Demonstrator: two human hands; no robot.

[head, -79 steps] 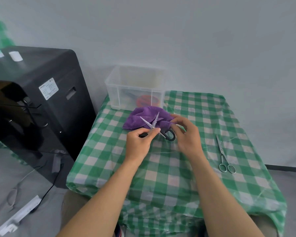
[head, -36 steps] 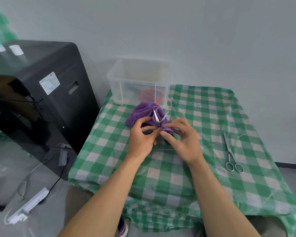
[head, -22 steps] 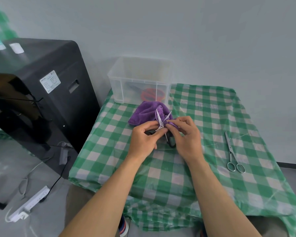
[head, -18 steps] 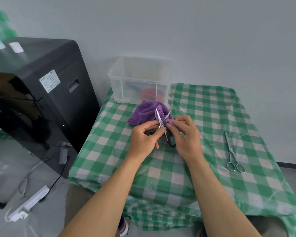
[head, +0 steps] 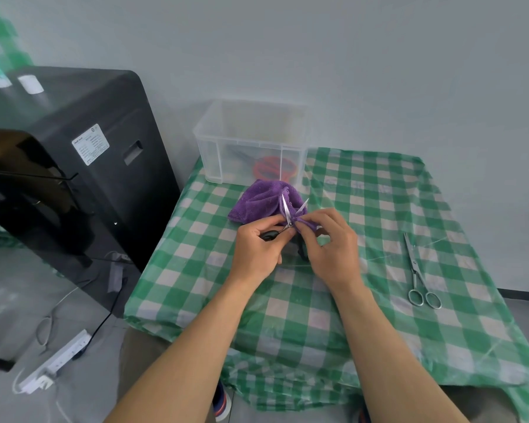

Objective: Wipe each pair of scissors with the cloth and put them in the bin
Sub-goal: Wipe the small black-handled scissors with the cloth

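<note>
Scissors point(head: 284, 209) are now turned blades-away toward the bin point(head: 251, 142); handle gripped by the left hand point(head: 257, 251), cloth point(head: 257, 203) pinched at the pivot by the right hand point(head: 333, 251)

A purple terry cloth point(head: 257, 203); a green-and-white checked plastic tablecloth point(head: 379, 209); small scissors point(head: 285, 212) with silver blades and black handles; all-silver metal scissors point(head: 416, 267); a clear plastic bin point(head: 214, 141) showing orange-red inside

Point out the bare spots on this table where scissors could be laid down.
Free: the far right stretch of table between the bin and the steel scissors; the left strip beside the left hand; the near edge around the forearms. Crowded: just before the bin, where purple cloth, black-handled scissors and right hand bunch together.
</note>
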